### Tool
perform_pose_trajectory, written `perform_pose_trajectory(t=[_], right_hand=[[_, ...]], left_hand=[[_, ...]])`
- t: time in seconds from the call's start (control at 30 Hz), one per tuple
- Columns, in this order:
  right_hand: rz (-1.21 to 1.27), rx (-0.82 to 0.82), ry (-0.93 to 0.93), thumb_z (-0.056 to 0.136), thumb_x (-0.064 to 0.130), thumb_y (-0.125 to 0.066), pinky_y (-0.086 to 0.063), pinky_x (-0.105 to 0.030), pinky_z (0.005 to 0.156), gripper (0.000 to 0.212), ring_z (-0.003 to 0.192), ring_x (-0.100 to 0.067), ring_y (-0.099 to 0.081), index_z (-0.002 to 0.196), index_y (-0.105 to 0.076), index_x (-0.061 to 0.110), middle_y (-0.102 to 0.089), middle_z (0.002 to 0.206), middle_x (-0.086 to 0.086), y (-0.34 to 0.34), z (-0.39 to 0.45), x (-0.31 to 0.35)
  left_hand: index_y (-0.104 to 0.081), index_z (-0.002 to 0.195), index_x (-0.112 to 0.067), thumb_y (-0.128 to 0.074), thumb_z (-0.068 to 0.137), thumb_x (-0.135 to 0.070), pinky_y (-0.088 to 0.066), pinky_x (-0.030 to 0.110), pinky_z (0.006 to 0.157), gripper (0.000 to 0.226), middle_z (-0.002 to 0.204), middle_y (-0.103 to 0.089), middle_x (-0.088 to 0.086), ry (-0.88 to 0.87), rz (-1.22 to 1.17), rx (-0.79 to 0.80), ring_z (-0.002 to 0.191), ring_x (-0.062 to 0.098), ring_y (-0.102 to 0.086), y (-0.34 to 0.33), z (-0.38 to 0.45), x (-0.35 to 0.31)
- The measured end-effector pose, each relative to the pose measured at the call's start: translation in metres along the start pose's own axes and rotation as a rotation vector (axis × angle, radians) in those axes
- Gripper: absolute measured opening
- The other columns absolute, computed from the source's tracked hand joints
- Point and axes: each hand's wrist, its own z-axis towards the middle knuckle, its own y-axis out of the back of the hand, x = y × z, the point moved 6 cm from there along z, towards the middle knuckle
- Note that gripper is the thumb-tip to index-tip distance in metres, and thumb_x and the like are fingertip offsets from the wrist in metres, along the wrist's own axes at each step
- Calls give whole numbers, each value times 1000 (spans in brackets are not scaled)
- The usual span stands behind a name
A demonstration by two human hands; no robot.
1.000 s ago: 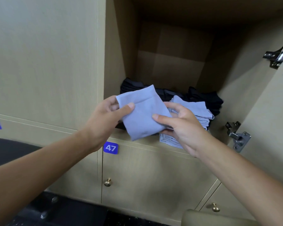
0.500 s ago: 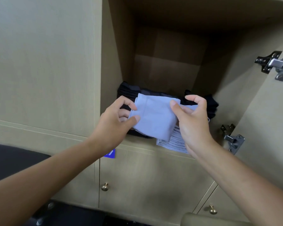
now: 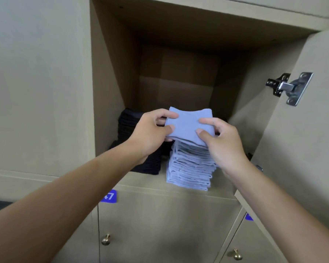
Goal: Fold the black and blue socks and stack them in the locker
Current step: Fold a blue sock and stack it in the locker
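One folded blue sock (image 3: 188, 126), soft, light, limp; likely unfolds unless pinched at both side edges. Left hand (image 3: 150, 133) and right hand (image 3: 222, 143) pinch it atop the blue stack (image 3: 190, 168) in the locker (image 3: 110, 73).

- Left hand (image 3: 149, 132) is raised in front of the chest, thumb on top and fingers curled underneath, pinching the left edge of a folded blue sock (image 3: 188, 126).
- Right hand (image 3: 223, 144) mirrors it, thumb and forefinger on top, pinching the sock's right edge.
- Both bare forearms reach forward and upward from the lower corners, converging toward the middle.
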Motion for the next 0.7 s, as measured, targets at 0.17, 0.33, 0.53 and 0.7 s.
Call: perform_pose_trajectory(t=[0.17, 0.33, 0.53, 0.7], right_hand=[[-130, -52, 5, 93, 23, -71, -49, -31, 97, 35, 112, -17, -62, 128, -67, 23, -66, 124, 5, 18, 22, -16], [-173, -63, -20, 91, 23, -74, -44, -16, 73, 37, 92, -12, -64, 127, -67, 19, -71, 107, 3, 22, 40, -34], [-291, -53, -37, 94, 24, -70, -37, -16, 69, 32, 83, -10, -57, 125, -70, 15, -58, 83, 17, 24, 48, -53], [-362, -44, -34, 97, 24, -67, -35, -18, 77, 29, 89, -12, -56, 123, -70, 14, -61, 92, 6, 23, 45, -58]], left_hand=[[-75, 113, -12, -78, 87, -6, -61, 24, 75, 27, 110, -73, 12, 48, -24, 9, 99, 25, -73, -20, 30, 12], [-75, 112, -6, -83, 83, -9, -61, 23, 74, 30, 112, -71, 17, 98, 4, 12, 97, 25, -74, -31, 49, 27], [-79, 101, -8, -86, 81, -12, -62, 28, 82, 21, 103, -75, 9, 115, 66, 33, 97, 22, -74, -38, 62, 43], [-79, 95, -26, -87, 78, -29, -54, 23, 88, 20, 96, -73, -4, 88, 246, 44, 99, 12, -69, -38, 65, 52]])
